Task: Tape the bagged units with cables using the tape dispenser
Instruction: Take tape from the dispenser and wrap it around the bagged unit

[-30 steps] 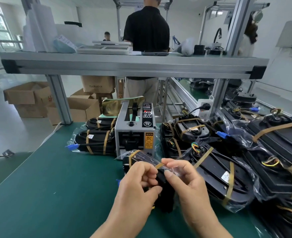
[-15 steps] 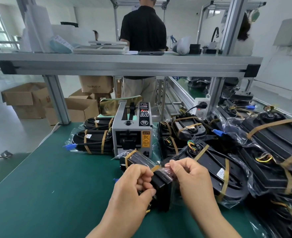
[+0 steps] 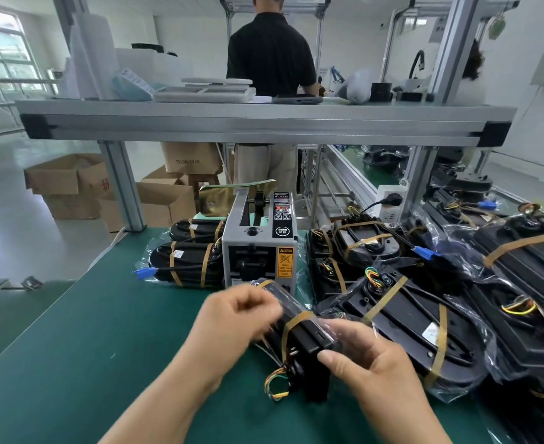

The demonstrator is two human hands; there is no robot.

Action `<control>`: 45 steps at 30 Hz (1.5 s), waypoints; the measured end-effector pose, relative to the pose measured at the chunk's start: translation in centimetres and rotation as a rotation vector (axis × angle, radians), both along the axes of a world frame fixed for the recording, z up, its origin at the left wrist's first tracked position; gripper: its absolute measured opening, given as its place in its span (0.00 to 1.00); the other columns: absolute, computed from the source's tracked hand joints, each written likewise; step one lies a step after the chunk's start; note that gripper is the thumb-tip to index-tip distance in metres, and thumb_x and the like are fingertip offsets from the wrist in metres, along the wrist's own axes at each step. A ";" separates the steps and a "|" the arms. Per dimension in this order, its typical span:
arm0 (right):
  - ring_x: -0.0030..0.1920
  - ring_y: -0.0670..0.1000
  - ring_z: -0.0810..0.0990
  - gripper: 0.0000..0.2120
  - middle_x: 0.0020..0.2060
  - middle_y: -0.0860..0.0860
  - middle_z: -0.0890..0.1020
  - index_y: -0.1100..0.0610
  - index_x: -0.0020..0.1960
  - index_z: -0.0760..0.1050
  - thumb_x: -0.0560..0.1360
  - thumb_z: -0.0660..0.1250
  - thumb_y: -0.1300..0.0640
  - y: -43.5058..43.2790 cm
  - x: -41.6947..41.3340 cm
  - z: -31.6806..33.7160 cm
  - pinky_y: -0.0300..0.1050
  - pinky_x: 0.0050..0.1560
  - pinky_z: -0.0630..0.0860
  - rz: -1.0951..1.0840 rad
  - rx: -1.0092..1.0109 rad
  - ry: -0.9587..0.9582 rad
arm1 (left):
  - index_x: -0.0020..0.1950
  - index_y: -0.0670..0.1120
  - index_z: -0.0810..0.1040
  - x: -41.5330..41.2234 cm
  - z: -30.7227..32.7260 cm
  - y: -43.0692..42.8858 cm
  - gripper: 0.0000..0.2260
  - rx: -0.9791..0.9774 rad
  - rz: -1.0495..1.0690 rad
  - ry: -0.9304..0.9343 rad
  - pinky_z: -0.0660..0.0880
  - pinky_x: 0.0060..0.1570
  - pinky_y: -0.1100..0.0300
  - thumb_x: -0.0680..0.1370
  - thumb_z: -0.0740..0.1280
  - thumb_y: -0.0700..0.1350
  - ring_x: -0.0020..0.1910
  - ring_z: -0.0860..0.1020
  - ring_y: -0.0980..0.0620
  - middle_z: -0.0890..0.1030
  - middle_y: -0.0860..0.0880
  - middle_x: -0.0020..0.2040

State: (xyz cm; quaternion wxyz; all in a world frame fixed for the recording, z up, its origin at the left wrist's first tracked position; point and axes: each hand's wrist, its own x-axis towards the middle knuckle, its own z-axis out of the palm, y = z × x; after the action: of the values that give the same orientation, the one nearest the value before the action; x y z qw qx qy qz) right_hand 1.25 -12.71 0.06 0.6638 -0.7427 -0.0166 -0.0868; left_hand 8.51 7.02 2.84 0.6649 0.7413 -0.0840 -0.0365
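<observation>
Head view, looking down over a green tabletop (image 3: pixel 72 347) on a factory line. At far left, just beside the tape dispenser, lie two finished units (image 3: pixel 184 264), black, bagged and banded with tan tape. Moving right, my left hand (image 3: pixel 242 318) is at the left flank of the bagged unit (image 3: pixel 309 344) I am working on. This hand is motion-blurred with its fingers curled, and I cannot tell whether its grip is clamped on tape, on the bag or on nothing. Straight beyond it stands the grey tape dispenser (image 3: pixel 258 251), its outlet facing me, with the far tip of the unit just in front of its base. The unit sits at centre, its long axis running from the dispenser toward me and leaning a little rightward as it nears. One tan tape band (image 3: pixel 291 325) crosses it about midway, and a loop of coloured wires (image 3: pixel 274 386) hangs out at the near end. My right hand (image 3: pixel 370 357) has its grip clamped on that near end, thumb on top and fingers round the clear bag. Further right is a pile of banded units (image 3: pixel 408 322), overlapping one another. As I judge it, the next strip must come from the dispenser, which lies directly ahead along the unit's axis. The left hand is the nearer one to the outlet, so it should reach while the right steadies the unit.
</observation>
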 end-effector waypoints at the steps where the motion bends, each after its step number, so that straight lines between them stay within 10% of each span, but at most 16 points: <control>1: 0.48 0.45 0.86 0.23 0.46 0.45 0.87 0.36 0.50 0.83 0.70 0.77 0.65 0.0 0.0 0.0 0.33 0.48 0.79 -0.010 -0.038 -0.007 | 0.40 0.47 0.84 1.5 -0.1 0.2 0.03 -0.046 0.152 0.056 0.73 0.30 0.65 0.74 0.74 0.41 0.29 0.74 0.58 0.79 0.52 0.31; 4: 0.45 0.40 0.85 0.25 0.44 0.41 0.87 0.34 0.49 0.82 0.71 0.76 0.66 0.3 -0.1 0.3 0.30 0.45 0.77 -0.026 -0.112 -0.038 | 0.42 0.44 0.83 5.9 -0.4 0.5 0.04 -0.151 0.425 0.272 0.68 0.26 0.65 0.76 0.71 0.42 0.28 0.70 0.56 0.77 0.50 0.32; 15: 0.47 0.39 0.84 0.22 0.44 0.41 0.86 0.33 0.50 0.80 0.68 0.80 0.58 0.2 0.3 0.3 0.28 0.48 0.76 -0.045 -0.225 -0.079 | 0.40 0.44 0.78 10.3 0.3 -2.0 0.08 -0.383 0.438 0.671 0.60 0.15 0.69 0.79 0.70 0.44 0.22 0.64 0.59 0.70 0.53 0.27; 26: 0.46 0.47 0.85 0.20 0.43 0.48 0.87 0.33 0.49 0.80 0.69 0.80 0.56 0.1 0.3 -0.2 0.37 0.49 0.80 -0.055 -0.217 -0.078 | 0.45 0.44 0.76 9.3 0.9 -2.9 0.05 -0.470 0.578 0.464 0.61 0.17 0.69 0.75 0.71 0.39 0.21 0.65 0.57 0.70 0.51 0.26; 34: 0.45 0.52 0.84 0.19 0.42 0.51 0.86 0.35 0.50 0.80 0.70 0.79 0.57 0.3 -0.2 -0.3 0.48 0.51 0.82 -0.039 -0.160 -0.081 | 0.33 0.48 0.82 -0.9 3.3 -0.7 0.09 -0.021 -0.082 0.104 0.67 0.33 0.65 0.73 0.74 0.47 0.28 0.66 0.55 0.69 0.50 0.28; 37: 0.42 0.49 0.83 0.19 0.39 0.48 0.85 0.35 0.49 0.81 0.69 0.79 0.58 0.4 -0.4 -0.1 0.34 0.45 0.78 -0.030 -0.138 -0.103 | 0.35 0.47 0.83 -2.7 3.2 -1.7 0.07 0.103 -0.152 0.058 0.68 0.30 0.72 0.73 0.75 0.45 0.26 0.70 0.60 0.74 0.54 0.26; 45: 0.46 0.52 0.85 0.18 0.43 0.50 0.87 0.38 0.49 0.82 0.71 0.78 0.61 0.8 -0.5 0.1 0.47 0.51 0.82 0.000 -0.066 -0.075 | 0.35 0.45 0.82 -2.1 3.3 -2.4 0.08 0.356 -0.207 0.008 0.72 0.36 0.69 0.73 0.75 0.45 0.32 0.75 0.58 0.79 0.54 0.31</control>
State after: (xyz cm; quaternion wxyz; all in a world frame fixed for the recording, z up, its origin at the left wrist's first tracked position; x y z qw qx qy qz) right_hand 0.78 -11.92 0.15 0.6379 -0.7604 -0.0445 -0.1139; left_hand 6.42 4.59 6.14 0.5163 0.8344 -0.1494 -0.1220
